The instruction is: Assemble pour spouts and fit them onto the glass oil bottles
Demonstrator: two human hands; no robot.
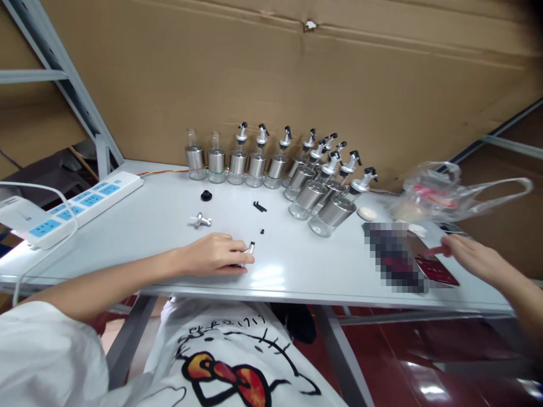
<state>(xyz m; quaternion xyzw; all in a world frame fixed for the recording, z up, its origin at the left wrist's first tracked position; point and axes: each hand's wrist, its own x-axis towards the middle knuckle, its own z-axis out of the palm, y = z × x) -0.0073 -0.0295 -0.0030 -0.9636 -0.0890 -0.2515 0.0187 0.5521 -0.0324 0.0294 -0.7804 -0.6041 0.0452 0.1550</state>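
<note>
My left hand (pixel 216 254) rests on the white table (pixel 148 237), its fingers closed around a small silver and black spout piece (pixel 250 247) whose tip sticks out by the fingertips. My right hand (pixel 470 255) is at the right, a finger stretched out and touching a dark red flat object (pixel 436 268) next to a blurred-out patch. Loose parts lie ahead of my left hand: a silver spout (pixel 200 220), a black round cap (pixel 206 195) and a black clip (pixel 259 207).
Several glass and steel dispenser bottles (pixel 297 175) stand in a row and a cluster at the back; two at the left lack spouts. A white and blue power strip (pixel 80 206) lies at the left. A clear plastic bag (pixel 445 195) sits at the right. Cardboard forms the back wall.
</note>
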